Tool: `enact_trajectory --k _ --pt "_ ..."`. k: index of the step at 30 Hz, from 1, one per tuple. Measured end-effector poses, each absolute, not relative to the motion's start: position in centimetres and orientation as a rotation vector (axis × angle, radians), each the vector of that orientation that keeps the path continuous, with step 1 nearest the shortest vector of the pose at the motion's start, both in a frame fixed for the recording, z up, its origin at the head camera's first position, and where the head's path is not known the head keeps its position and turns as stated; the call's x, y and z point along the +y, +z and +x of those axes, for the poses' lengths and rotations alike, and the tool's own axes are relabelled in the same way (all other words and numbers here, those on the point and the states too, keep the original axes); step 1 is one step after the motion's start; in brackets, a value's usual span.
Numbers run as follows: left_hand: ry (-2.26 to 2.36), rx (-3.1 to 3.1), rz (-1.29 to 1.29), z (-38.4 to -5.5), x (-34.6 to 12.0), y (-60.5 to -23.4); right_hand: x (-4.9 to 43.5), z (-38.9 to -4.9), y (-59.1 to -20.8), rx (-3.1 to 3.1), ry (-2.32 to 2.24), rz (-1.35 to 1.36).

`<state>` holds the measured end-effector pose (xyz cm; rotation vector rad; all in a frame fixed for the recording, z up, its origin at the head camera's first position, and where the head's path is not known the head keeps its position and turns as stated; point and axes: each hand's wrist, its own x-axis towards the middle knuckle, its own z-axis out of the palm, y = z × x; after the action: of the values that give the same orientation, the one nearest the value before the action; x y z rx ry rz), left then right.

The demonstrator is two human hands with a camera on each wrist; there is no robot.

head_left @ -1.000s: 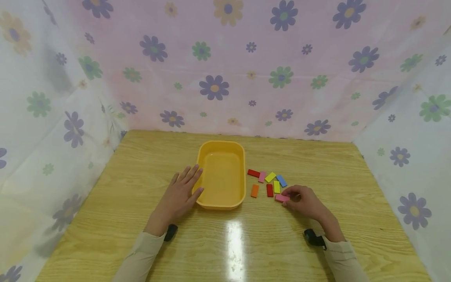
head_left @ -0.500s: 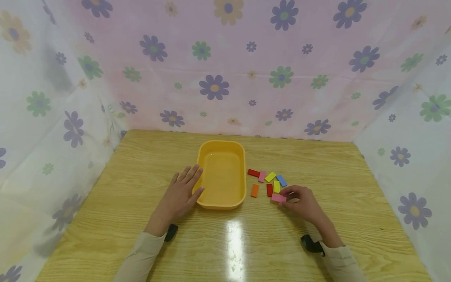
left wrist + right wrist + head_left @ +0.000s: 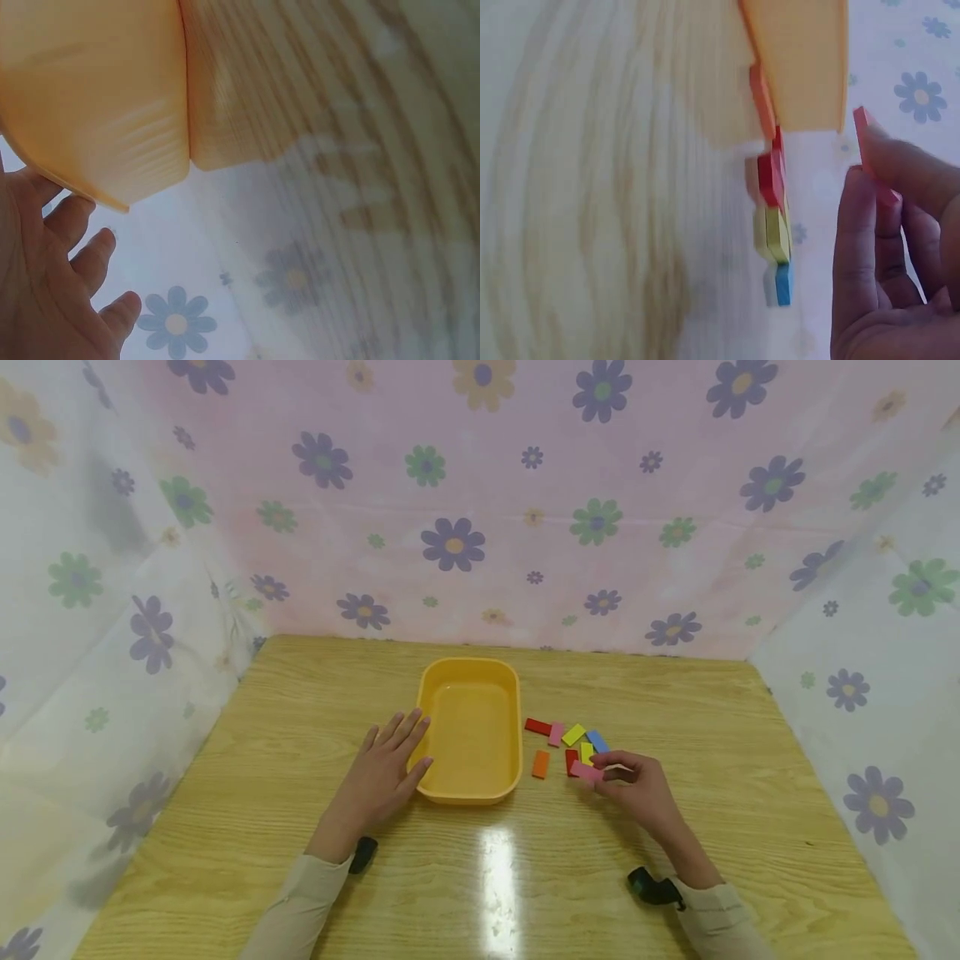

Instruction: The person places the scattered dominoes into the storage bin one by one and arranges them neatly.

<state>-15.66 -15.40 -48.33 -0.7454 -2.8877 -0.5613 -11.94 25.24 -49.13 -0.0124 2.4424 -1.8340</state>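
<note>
Between thumb and fingers my right hand [image 3: 636,781] pinches a pink domino-like block [image 3: 585,771]; in the right wrist view this pink block [image 3: 866,142] is held up clear of the table. Below and behind it lie the other small blocks: a red one [image 3: 572,762], a yellow one [image 3: 587,752] and a blue one [image 3: 597,741]. My left hand [image 3: 382,772] rests with spread, straight fingers on the left rim of a yellow plastic tub [image 3: 470,799]. The left wrist view shows those fingertips at the rim of the tub [image 3: 97,97].
More blocks lie flat right of the tub: orange [image 3: 541,764], red [image 3: 537,726], pink [image 3: 556,733] and yellow [image 3: 573,734]. All stand on a wood-grain table [image 3: 337,685]. A flowered cloth [image 3: 495,527] encloses the back and sides.
My right hand has lifted the pink block off the table and carried it slightly left, over the near end of the red block. The left hand stays on the tub.
</note>
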Motion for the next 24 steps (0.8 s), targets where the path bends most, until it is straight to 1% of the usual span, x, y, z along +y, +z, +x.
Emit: enact_trajectory --k 8,18,24 --pt "-0.552 -2.883 -0.745 -15.7 -15.4 -48.4 24.4 -11.8 -49.4 2.187 -2.086 0.071" --pt "-0.556 -2.891 -0.737 -15.7 -15.4 -48.3 22.7 -11.7 -49.5 2.147 -2.124 0.153" --pt "-0.568 -2.893 -0.735 -15.7 -15.3 -48.4 21.1 -11.8 -49.1 2.068 -2.175 0.255"
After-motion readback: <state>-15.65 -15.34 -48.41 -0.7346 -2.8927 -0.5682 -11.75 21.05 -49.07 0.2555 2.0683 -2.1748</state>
